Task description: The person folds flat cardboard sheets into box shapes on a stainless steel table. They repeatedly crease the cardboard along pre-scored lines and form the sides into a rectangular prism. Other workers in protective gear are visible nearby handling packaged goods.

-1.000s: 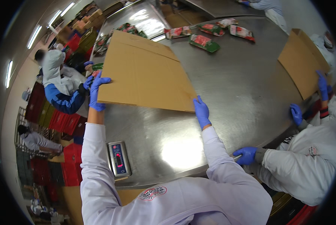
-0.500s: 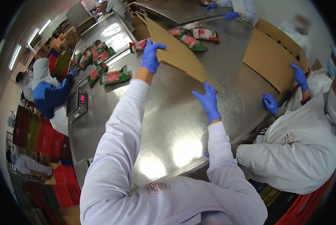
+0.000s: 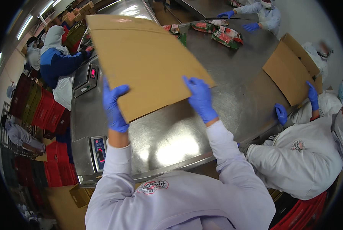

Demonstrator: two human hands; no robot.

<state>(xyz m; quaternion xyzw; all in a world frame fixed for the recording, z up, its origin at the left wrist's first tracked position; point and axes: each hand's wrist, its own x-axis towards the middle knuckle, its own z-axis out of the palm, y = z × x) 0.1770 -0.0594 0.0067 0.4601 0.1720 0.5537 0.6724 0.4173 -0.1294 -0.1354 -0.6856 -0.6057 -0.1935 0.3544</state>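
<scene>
A flat brown cardboard sheet (image 3: 148, 65), apparently a folded carton, is held tilted above the steel table (image 3: 233, 88). My left hand (image 3: 114, 107), in a blue glove, grips its left edge near the lower corner, thumb over the top face. My right hand (image 3: 201, 99), also gloved in blue, holds the near edge toward the right corner, its fingertips lying over the board. Beyond the sheet, several red and green packages (image 3: 227, 36) lie on the table, partly hidden by the board.
A scale (image 3: 86, 79) with a red display stands at the table's left edge, and another scale (image 3: 96, 153) is nearer me. At right, a co-worker (image 3: 298, 149) handles an opened cardboard box (image 3: 290, 73). Red crates (image 3: 58, 161) stack up at left; another person (image 3: 56, 57) works beyond them.
The cardboard has swung from an edge-on view to facing me and come closer. My left hand has moved down and left; my right hand, formerly spread, now holds the near edge.
</scene>
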